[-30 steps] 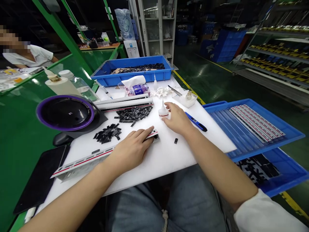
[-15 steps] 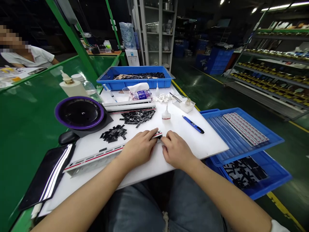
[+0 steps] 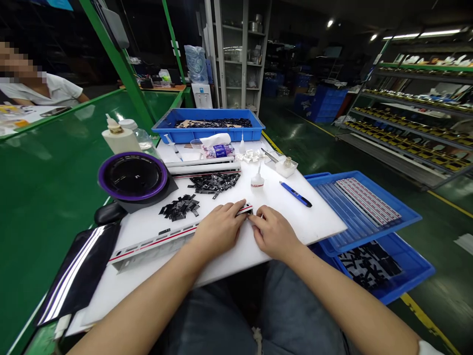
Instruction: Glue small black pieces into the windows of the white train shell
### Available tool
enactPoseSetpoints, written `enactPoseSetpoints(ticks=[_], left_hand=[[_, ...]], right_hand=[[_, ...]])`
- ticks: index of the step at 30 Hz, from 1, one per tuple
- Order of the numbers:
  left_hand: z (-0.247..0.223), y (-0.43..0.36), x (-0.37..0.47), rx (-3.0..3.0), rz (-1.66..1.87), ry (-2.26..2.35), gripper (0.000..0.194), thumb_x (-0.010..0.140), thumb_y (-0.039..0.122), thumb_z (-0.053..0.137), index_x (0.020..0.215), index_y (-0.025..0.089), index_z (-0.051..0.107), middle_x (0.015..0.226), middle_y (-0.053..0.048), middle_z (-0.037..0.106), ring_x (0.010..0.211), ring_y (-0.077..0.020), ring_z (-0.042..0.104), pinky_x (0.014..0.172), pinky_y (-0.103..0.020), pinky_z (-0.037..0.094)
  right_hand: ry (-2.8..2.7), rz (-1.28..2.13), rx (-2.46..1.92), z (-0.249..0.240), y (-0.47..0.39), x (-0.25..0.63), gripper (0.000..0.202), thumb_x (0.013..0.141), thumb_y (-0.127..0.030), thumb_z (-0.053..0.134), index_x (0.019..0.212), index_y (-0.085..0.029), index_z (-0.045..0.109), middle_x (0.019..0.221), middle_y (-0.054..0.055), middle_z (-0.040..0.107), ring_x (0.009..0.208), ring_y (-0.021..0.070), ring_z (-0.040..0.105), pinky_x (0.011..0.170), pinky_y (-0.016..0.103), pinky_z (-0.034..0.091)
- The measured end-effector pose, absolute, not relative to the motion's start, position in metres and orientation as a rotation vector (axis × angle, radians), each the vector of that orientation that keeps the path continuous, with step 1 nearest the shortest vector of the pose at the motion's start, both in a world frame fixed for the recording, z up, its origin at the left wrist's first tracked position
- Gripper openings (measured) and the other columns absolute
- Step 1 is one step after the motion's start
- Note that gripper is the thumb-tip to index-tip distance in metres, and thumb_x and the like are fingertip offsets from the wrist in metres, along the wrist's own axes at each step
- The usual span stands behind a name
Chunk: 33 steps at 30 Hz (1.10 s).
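In the head view, the left hand was grasping the strip near its right end, fingers laid over the top. The right hand had its fingers curled in at that end; whether they pinched anything could not be told. The strip lay aslant along the near side of the board, its far left end unheld.

A loose left grip might have let the strip skid on the slick board, since only one end was pinned, and a push from the right hand could have swung the free end into the lone chip just beside it. The bottle stood upright beyond the fingers, narrow-tipped, so a careless knuckle could have toppled it. The knife lay to the right, where a sweeping wrist might have caught it.

The strip was long, pale and angular, with a red line, dark slots and a hollow underside. The chips in the near heap and far heap were small, flat, black and glossy; the board was smooth, white and matte
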<state>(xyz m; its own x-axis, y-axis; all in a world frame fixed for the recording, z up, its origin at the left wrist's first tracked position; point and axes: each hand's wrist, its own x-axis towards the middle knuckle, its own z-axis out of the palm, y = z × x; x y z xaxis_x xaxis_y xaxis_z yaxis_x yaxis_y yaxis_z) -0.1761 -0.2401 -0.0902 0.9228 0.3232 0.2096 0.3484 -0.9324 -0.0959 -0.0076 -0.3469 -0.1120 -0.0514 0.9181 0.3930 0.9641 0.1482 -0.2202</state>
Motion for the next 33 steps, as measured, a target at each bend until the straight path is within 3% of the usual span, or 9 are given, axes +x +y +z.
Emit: enactPoseSetpoints(ticks=[7, 19, 27, 33], left_hand=[[-0.0902, -0.2413, -0.1758, -2.903, -0.259, -0.534, 0.038, 0.094, 0.017, 0.045, 0.126, 0.017, 0.065, 0.150, -0.011, 0.051, 0.122, -0.0271, 0.058, 0.099, -0.043, 0.049], [-0.0870, -0.2421, -0.1742, -2.916, -0.262, -0.561, 0.036, 0.093, 0.019, 0.048, 0.124, 0.019, 0.066, 0.149, -0.010, 0.051, 0.117, -0.0271, 0.060, 0.096, -0.045, 0.051], [-0.0892, -0.2412, -0.1745, -2.920, -0.261, -0.546, 0.037, 0.093, 0.019, 0.046, 0.126, 0.019, 0.064, 0.149, -0.011, 0.050, 0.117, -0.0278, 0.060, 0.094, -0.044, 0.050], [-0.0872, -0.2426, -0.1749, -2.889, -0.219, -0.562, 0.042, 0.094, 0.018, 0.044, 0.132, 0.022, 0.060, 0.152, -0.010, 0.047, 0.116, -0.0277, 0.060, 0.090, -0.043, 0.050]], right_hand=[[-1.943, -0.126, -1.828, -0.1130, -0.3475, -0.0084, 0.036, 0.089, -0.020, 0.050, 0.124, -0.015, 0.060, 0.106, 0.011, 0.056, 0.091, 0.0227, 0.056, 0.082, 0.037, 0.051], [-1.922, -0.085, -1.862, -0.1100, -0.3478, -0.0096, 0.018, 0.091, -0.020, 0.049, 0.100, -0.016, 0.064, 0.103, 0.010, 0.056, 0.090, 0.0203, 0.054, 0.084, 0.034, 0.048], [-2.029, -0.218, -1.920, -0.1071, -0.3423, -0.0147, 0.017, 0.089, -0.020, 0.052, 0.102, -0.018, 0.062, 0.098, 0.010, 0.055, 0.090, 0.0241, 0.052, 0.078, 0.036, 0.045], [-1.991, -0.153, -1.832, -0.1104, -0.3461, -0.0121, 0.016, 0.092, -0.023, 0.050, 0.099, -0.017, 0.063, 0.098, 0.009, 0.058, 0.092, 0.0226, 0.054, 0.083, 0.035, 0.046]])
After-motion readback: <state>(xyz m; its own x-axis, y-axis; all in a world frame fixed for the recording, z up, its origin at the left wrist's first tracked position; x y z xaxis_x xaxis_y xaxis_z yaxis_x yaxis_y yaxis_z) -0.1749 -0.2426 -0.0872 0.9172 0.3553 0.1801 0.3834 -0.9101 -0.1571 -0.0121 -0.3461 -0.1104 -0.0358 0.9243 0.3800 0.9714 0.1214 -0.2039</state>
